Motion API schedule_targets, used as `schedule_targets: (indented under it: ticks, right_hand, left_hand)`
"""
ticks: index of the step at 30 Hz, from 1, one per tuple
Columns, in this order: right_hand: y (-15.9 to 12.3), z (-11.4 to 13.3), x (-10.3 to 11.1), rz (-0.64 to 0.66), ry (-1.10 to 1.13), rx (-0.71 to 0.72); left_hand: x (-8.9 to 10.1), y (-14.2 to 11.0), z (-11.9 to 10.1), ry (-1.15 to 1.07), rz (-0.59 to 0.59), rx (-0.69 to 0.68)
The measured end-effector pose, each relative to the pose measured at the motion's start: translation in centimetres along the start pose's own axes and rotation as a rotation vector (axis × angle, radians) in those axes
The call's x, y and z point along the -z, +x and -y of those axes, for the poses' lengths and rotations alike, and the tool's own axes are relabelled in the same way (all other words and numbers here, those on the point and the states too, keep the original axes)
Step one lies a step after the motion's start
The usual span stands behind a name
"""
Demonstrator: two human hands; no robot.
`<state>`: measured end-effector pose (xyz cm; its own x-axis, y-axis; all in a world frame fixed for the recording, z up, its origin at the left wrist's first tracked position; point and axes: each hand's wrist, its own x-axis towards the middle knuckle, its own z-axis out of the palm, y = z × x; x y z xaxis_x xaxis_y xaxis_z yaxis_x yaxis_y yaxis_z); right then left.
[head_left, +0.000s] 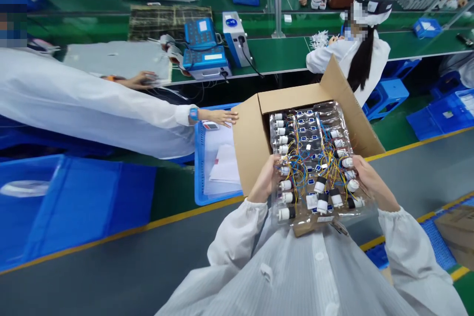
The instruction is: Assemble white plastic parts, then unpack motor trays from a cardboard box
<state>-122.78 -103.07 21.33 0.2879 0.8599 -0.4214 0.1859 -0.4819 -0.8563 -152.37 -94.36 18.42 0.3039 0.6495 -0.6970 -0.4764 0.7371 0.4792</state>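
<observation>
A clear plastic tray (299, 218) is held in front of my body, close to my white coat. Rows of small white-and-black cylindrical parts (285, 185) lie along its two sides. Yellow, blue and red wires run between them and small blue pieces in the middle. My left hand (263, 178) grips the tray's left edge, and my right hand (373, 183) grips its right edge; some fingers are hidden beneath. Behind and partly under the tray is an open cardboard box (250, 145) with raised flaps. Several loose cylinders sit on the tray's near part.
A co-worker's hand (220, 117) touches the box's left flap. Below that arm stands a blue basket (199, 173) holding papers. Blue-and-white devices (207, 61) stand on the green workbench (272, 57). Another person (365, 59) sits at it, beside a blue stool (388, 96).
</observation>
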Motion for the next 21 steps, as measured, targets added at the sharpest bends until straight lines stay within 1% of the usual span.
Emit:
schedule_targets:
  ticks: [4, 10, 13, 16, 18, 21]
  right_hand:
    - [-1.3, -1.3, 1.8, -0.032, -0.034, 0.05]
    - [-3.0, -3.6, 5.6, 0.068, -0.066, 0.125]
    - [-4.1, -4.3, 8.0, 0.089, -0.077, 0.164]
    - [-5.4, -5.0, 10.8, 0.083, -0.081, 0.194]
    - [-6.4, -5.4, 12.8, 0.088, -0.083, 0.205]
    - [-8.0, -5.9, 15.9, 0.081, -0.094, 0.22]
  left_hand:
    - [-1.1, -2.4, 2.3, -0.001, -0.054, -0.065]
    - [-3.2, -6.5, 6.3, 0.026, -0.122, -0.152]
    - [-5.0, -8.5, 8.6, 0.035, -0.164, -0.193]
    - [-7.0, -10.2, 11.2, 0.021, -0.177, -0.239]
    - [-8.4, -11.1, 13.0, 0.004, -0.181, -0.262]
    - [-10.3, -12.0, 15.4, -0.029, -0.181, -0.248]
